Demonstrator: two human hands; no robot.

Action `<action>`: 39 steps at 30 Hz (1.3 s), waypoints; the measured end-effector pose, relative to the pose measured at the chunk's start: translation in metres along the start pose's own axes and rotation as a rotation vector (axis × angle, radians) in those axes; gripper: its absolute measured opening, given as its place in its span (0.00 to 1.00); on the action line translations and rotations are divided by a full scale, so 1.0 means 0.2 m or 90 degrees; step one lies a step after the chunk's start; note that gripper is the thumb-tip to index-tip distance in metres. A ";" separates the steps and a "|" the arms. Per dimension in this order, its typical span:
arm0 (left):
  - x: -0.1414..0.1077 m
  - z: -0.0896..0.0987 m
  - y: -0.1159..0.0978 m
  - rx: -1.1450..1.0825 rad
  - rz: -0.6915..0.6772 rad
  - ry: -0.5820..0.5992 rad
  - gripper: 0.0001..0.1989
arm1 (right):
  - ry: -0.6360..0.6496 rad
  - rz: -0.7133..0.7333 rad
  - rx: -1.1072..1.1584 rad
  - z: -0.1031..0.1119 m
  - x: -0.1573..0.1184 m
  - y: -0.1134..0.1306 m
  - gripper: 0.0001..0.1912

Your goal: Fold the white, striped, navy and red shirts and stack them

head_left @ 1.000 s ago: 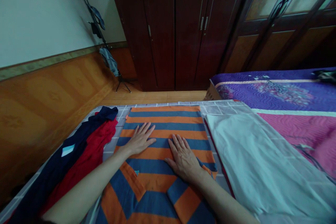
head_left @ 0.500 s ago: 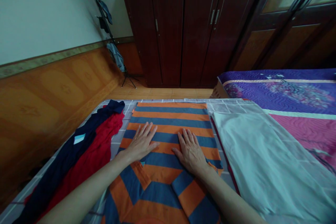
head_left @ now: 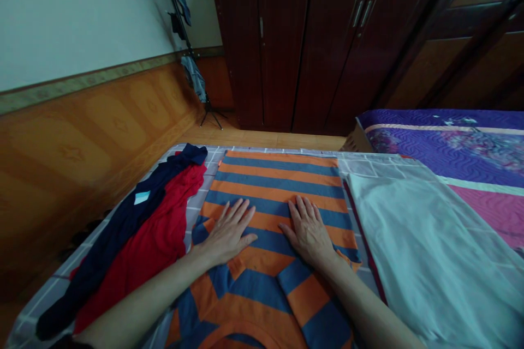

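An orange and blue striped shirt (head_left: 278, 177) lies spread on a grey checked cloth, its collar nearest me and its sleeves folded inward over the body. Flat on its left part rests my left hand (head_left: 230, 232), fingers spread. My right hand (head_left: 309, 232) lies palm down on the right part, fingers extended and slightly apart. Neither hand grips anything.
Navy (head_left: 106, 251) and red (head_left: 151, 234) garments lie at the left. To the right is a pale folded cloth (head_left: 426, 245). Beyond stand a dark wardrobe (head_left: 282, 54), a coat rack (head_left: 180, 16) and a purple and pink bed (head_left: 442, 131).
The camera view has shifted, so the room appears moved. The left sleeve's folds look different beside my left hand, which has slid slightly toward me over the shirt. Both hands remain flat.
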State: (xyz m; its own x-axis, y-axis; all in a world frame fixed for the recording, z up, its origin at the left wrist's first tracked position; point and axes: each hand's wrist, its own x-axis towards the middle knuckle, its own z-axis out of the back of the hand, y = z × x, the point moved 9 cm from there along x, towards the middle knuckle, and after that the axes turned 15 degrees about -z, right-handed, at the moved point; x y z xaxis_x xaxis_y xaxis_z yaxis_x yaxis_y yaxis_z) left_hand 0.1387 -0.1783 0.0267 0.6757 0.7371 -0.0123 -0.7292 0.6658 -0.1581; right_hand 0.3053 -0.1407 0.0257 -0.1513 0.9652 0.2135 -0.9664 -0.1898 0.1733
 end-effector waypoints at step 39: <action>-0.05 -0.02 -0.47 -0.051 -0.173 -0.010 0.34 | -0.025 0.017 -0.038 0.02 -0.01 0.02 0.31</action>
State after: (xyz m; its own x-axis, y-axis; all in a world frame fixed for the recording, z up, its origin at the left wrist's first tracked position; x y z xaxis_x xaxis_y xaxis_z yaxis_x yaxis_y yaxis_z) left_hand 0.2005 -0.2482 0.0380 0.8431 0.5348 0.0565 -0.5100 0.8285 -0.2312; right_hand 0.3023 -0.1442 0.0301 -0.1702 0.9518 0.2553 -0.9729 -0.2035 0.1099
